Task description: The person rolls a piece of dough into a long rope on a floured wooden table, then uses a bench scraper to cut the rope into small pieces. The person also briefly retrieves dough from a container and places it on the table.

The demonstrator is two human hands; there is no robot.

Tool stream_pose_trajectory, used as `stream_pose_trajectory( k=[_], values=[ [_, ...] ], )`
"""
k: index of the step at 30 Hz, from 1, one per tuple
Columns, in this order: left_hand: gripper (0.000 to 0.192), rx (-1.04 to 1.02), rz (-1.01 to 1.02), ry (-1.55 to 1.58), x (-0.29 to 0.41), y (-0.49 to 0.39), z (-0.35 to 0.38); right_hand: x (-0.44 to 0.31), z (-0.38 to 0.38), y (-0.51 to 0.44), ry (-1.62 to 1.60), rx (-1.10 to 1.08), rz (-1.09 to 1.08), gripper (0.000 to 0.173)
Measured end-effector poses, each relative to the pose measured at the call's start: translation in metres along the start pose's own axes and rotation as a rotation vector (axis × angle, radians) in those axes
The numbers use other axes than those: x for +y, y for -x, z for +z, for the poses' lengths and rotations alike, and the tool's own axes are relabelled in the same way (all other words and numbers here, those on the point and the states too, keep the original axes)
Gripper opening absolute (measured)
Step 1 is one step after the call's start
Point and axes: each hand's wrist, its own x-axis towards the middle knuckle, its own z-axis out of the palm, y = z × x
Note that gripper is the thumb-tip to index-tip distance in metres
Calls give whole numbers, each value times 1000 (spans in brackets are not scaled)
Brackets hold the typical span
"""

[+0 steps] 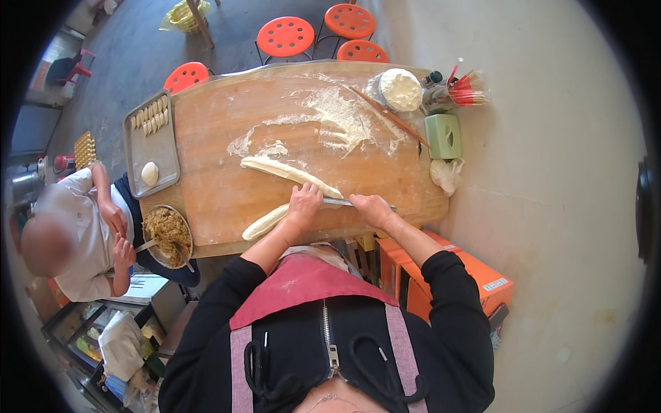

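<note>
My right hand (pixel 369 209) grips the handle of a metal-bladed knife (pixel 336 202), which lies roughly level across the dough near the board's front edge. The handle's end sticks out on the right of that hand. My left hand (pixel 304 204) is at the blade's left end, fingers curled down; what they hold is hidden beneath them. Beyond the blade stretches a long pale dough strip (pixel 284 171), slanting down to the right. A second, nearer dough strip (pixel 264 223) runs up under my left hand, its right end covered. Both strips rest on the wooden board (pixel 217 180).
Loose flour (pixel 341 116) covers the board's far part, beside a rolling pin (pixel 387 116) and flour bowl (pixel 400 89). A tray (pixel 150 178) holds dumplings and a dough ball. Left, a co-worker's hands (pixel 119 235) are near a filling bowl (pixel 191 240). Orange boxes (pixel 475 273) stand right.
</note>
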Motion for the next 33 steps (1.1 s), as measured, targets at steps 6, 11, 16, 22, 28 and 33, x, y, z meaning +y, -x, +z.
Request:
stream_pose_trajectory(
  k=[6,11,16,22,28,33],
  values=[
    [32,286,-198,447,-74,4,-31,16,-40,15,-128,166,11,17],
    [46,249,-114,-201,-126,11,-18,27,-30,4,-49,415,128,36],
    [40,120,-113,-7,-124,37,-22,20,13,-11,-15,489,249,45],
    [47,76,-184,245,-127,62,-17,-5,8,-16,-22,543,486,42],
    [44,52,-215,381,-127,65,-26,94,1,57,29,829,1145,44],
    [41,44,-276,330,-139,75,-36,180,-22,99,72,917,1432,48]
  ],
)
